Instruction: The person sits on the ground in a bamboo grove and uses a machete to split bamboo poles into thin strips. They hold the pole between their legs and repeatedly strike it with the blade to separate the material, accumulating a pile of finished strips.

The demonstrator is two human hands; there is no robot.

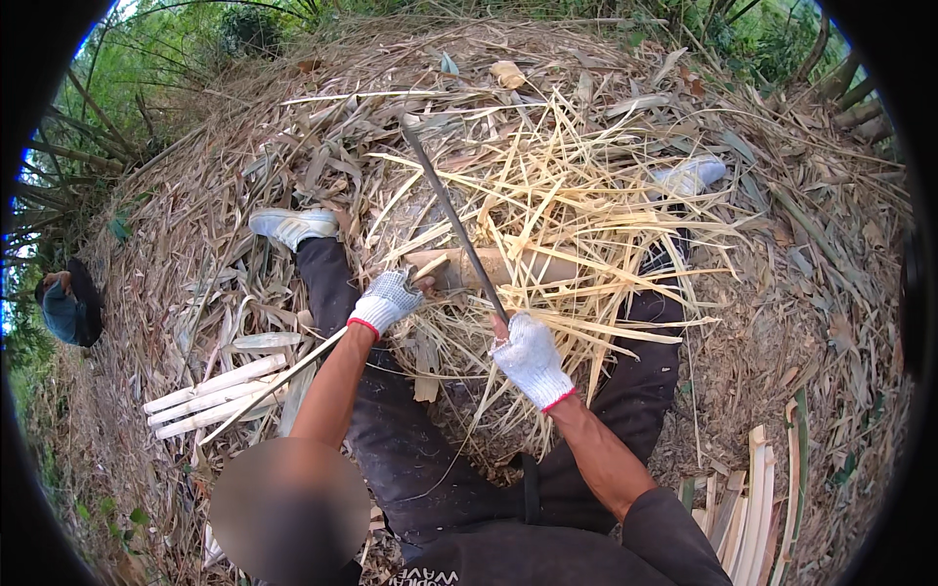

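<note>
Ground: dry brown leaf litter, green growth beyond. Your left hand, white knitted glove, red cuff: fingers clamped on a long, pale, narrow wooden strip, its tip over a brown round log. Your right hand, gloved alike: fingers wrapped round the near end of a long, dark metal blade. Apparently done: a heap of thin yellow slivers. Apparently left: the held strip; perhaps pale slats at left and lower right, their status unclear.
</note>
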